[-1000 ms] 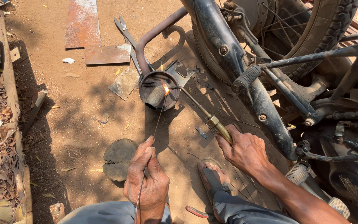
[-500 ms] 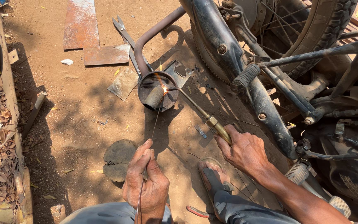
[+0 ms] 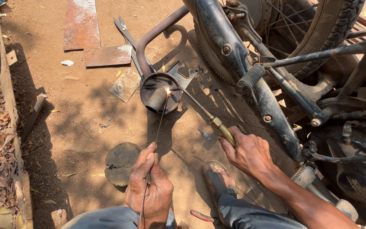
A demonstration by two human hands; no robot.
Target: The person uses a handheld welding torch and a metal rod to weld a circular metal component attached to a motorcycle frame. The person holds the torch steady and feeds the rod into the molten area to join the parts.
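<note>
Outdoors on sunlit dirt ground (image 3: 77, 114): left hand (image 3: 149, 186) pinches a thin wire (image 3: 159, 125), right hand (image 3: 248, 152) grips a torch (image 3: 204, 114); motorbike (image 3: 276, 63) beyond the right hand, metal sheets (image 3: 90, 38) far ahead.

- I'm gripping a brass-coloured metal torch (image 3: 217, 127), smooth and shiny.
- I'm feeding thin bare wire (image 3: 159, 123).
- I'm heating a matt, sooty metal exhaust pipe (image 3: 159, 91).
- Rusty rough steel sheets (image 3: 81, 23) are lying on dusty ground (image 3: 77, 123).

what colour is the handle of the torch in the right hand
Brass-gold, seen in the head view: the torch handle sits just above the right hand.
</note>
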